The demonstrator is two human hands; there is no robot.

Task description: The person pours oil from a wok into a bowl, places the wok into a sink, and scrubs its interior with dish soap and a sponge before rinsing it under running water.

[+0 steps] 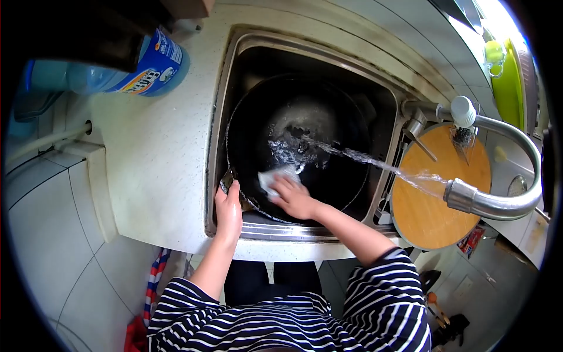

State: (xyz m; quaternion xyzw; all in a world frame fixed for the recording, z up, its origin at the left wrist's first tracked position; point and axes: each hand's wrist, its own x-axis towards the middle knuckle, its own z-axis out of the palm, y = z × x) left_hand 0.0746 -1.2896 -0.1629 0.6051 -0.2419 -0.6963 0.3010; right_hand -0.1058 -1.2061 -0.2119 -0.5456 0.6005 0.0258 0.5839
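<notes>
A large black wok (346, 176) sits in the metal sink (305, 232), with water pooled at its bottom. Wrapped round the wok's handle (227, 180) at the left rim is my left hand (229, 211). My right hand (293, 196) presses a white cloth (277, 178) against the wok's inner wall, on the side nearer me; the fingers are slightly blurred. From the curved faucet (460, 196) on the right, a stream of water (375, 161) runs into the middle of the wok.
A round wooden cutting board (437, 182) stands right of the sink under the faucet. On the counter (158, 158) at the upper left is a large blue-labelled bottle (152, 67). A green board (510, 88) leans at the upper right. Tiled wall runs behind the sink.
</notes>
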